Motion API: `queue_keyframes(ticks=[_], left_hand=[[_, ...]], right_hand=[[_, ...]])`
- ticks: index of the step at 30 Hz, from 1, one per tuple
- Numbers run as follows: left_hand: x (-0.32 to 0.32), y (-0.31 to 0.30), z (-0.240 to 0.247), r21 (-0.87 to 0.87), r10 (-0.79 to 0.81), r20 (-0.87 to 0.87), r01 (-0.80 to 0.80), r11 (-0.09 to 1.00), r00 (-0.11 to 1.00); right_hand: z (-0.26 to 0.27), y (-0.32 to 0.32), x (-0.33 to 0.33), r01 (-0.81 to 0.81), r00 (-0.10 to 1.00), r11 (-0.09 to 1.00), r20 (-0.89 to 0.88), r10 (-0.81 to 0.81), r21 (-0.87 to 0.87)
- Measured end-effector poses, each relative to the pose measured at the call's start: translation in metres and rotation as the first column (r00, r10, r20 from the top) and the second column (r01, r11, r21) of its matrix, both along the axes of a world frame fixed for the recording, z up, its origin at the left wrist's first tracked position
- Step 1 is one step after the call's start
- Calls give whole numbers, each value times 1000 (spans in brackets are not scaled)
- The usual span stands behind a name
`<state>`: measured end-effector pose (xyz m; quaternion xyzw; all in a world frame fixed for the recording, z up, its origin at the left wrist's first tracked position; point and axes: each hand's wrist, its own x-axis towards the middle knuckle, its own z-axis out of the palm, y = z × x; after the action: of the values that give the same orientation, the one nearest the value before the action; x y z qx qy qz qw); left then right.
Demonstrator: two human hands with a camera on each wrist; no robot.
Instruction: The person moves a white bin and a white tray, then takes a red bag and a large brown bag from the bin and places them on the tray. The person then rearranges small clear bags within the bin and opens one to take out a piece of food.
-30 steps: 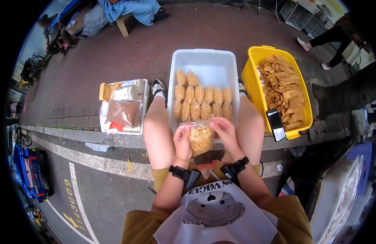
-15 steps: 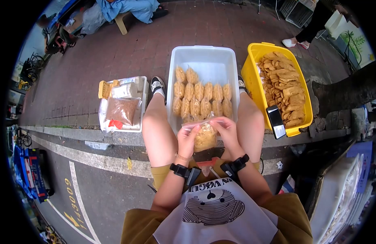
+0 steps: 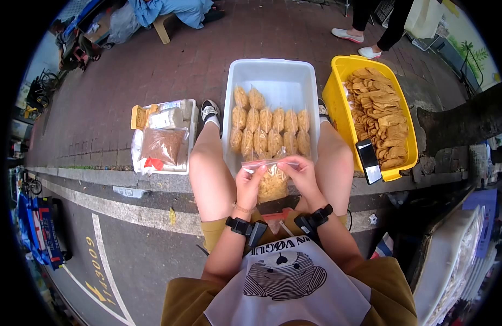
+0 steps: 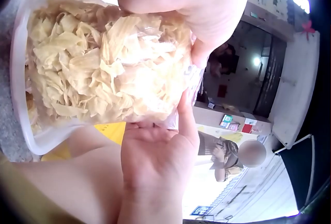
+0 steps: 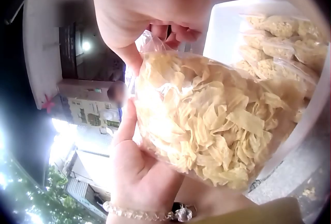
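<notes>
A clear bag of pale yellow flakes (image 3: 273, 185) hangs between both hands above the lap. The left hand (image 3: 248, 186) pinches the left end of its top strip, and the right hand (image 3: 302, 175) pinches the strip near its right end. Both thumbs lie on the near side of the strip. In the left wrist view the bag (image 4: 103, 63) looks full of thin curled flakes; the right wrist view shows the same bag (image 5: 207, 120). Just beyond the hands, a white tub (image 3: 272, 73) holds several similar filled bags (image 3: 265, 120) in rows.
Right of the tub, a yellow bin (image 3: 338, 81) holds brown flat pieces (image 3: 378, 108), with a phone (image 3: 369, 161) at its near edge. A smaller white tray (image 3: 193, 122) with packets and a brown-filled bag (image 3: 161, 146) lies left. A passer-by's legs (image 3: 389, 30) show at upper right.
Compared with a second ago, the bag's top strip has been drawn out straighter and the left hand has turned slightly. The passer-by has moved left beyond the yellow bin.
</notes>
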<state>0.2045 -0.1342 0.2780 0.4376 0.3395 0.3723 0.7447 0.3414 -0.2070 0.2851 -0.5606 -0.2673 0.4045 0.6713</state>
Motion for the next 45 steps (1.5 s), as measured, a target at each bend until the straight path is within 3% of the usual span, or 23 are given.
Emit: queue_keyframes(ticks=[3,5,6,8,11,13,14,19,23,26,28,30,32,35,38,45], left_hand=[[-2,1,-2,8,-8,-14,8,1000,1000],[-3,2,-5,22,-25,-20,26,999,999],[-2,2,-6,60,-39,-49,41,997,998],[-1,2,-7,98,-50,-78,58,994,996],[5,0,2,189,-37,-112,58,980,993],[10,-2,11,82,103,56,-107,991,993],[9,-2,10,81,104,55,-108,991,993],[0,0,7,251,151,-97,-122,960,984],[-1,2,5,260,144,-115,-110,959,983],[1,3,4,256,129,-109,-98,962,986],[5,1,15,201,34,-85,-17,979,996],[1,1,-3,262,24,-158,18,965,987],[0,0,-2,410,84,-289,44,911,954],[1,1,-1,512,165,-267,-5,859,950],[0,-1,5,523,72,-320,113,845,945],[9,-3,9,411,-16,-250,121,903,968]], right_hand=[[1,0,0,-23,1000,1000,10,24,-18],[-5,1,1,-88,980,996,175,91,-20],[-4,1,0,-89,981,996,174,91,-20],[0,1,1,16,767,999,641,14,-41],[3,2,-1,90,789,996,611,-63,-13],[1,2,1,145,827,989,550,-117,-8],[-1,1,2,200,856,980,487,-172,-6],[12,1,4,176,784,984,604,-144,6],[16,2,5,93,656,995,750,-84,30],[16,2,4,61,628,998,777,-47,12],[16,2,3,66,627,998,777,-49,10],[16,1,4,68,627,998,778,-48,7],[17,0,6,39,620,999,784,-27,4],[23,0,3,19,632,1000,775,-25,17],[16,2,3,-62,666,998,745,40,2],[12,-2,3,-47,676,999,736,24,10]])
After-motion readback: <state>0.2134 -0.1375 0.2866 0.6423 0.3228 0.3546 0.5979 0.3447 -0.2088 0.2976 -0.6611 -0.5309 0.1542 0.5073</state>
